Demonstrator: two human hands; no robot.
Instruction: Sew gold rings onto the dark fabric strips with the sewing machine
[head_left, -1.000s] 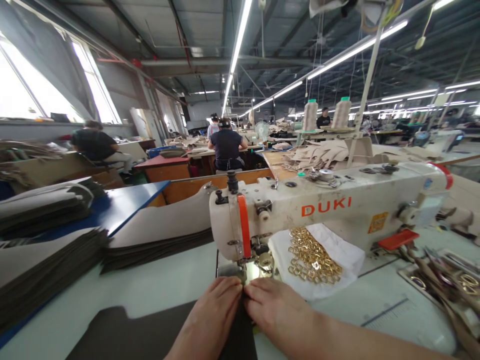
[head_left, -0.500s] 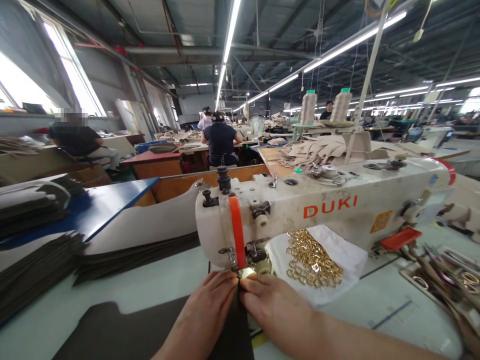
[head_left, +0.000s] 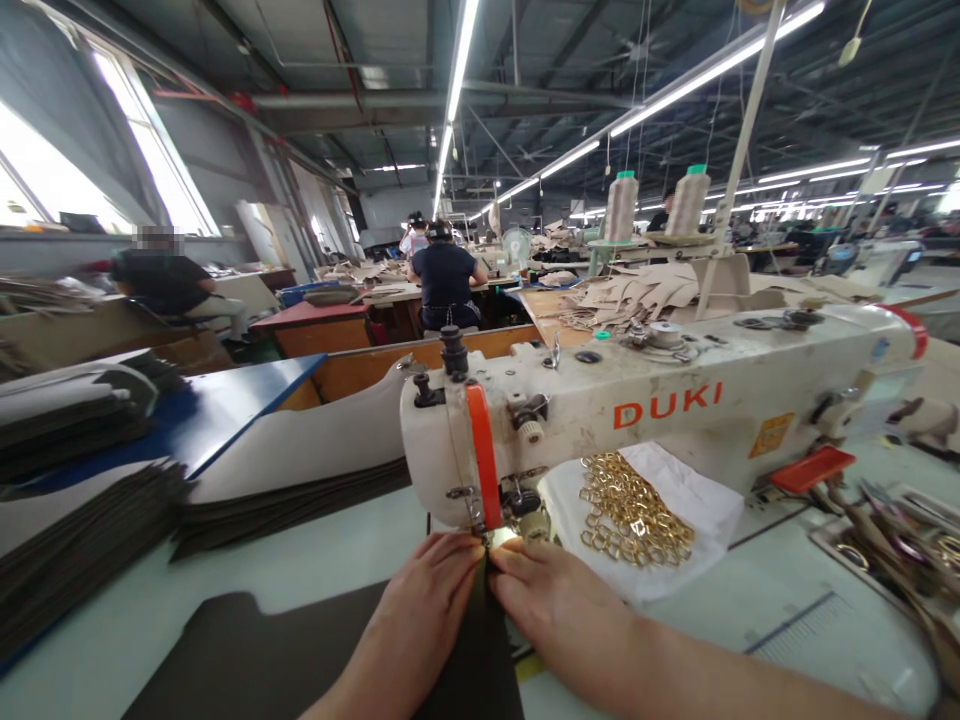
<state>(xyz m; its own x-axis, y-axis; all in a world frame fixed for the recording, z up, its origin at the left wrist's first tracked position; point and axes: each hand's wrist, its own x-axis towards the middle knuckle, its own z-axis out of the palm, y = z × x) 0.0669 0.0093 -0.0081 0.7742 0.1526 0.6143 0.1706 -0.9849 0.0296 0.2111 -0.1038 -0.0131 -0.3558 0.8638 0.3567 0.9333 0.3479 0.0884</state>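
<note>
A dark grey-brown fabric panel (head_left: pixel 300 640) lies flat on the sewing machine's bed, its edge running up under the needle area of the white sewing machine (head_left: pixel 555 410). My left hand (head_left: pixel 424 610) presses and pinches the panel with fingers bunched just in front of the presser foot. Close against it, my right hand (head_left: pixel 559 600) has its fingertips closed on the panel's right edge. The fingers hide the exact stitching spot and any small part held there. A lamp glows beside the needle. Gold metal rings (head_left: pixel 634 510) are heaped on a white cloth (head_left: pixel 712 500) behind my right hand.
Stacked fabric panels (head_left: pixel 292 460) lie left of the machine, with more piles (head_left: pixel 75 540) further left. On the right, a tray (head_left: pixel 840 545) holds tools and rings. Thread cones (head_left: pixel 621 208) stand behind the machine. Co-workers (head_left: pixel 442 275) sit further back.
The whole view has shifted slightly, so the machine, panel and hands appear a little further right. Both hands stay at the needle in nearly the same pose.
</note>
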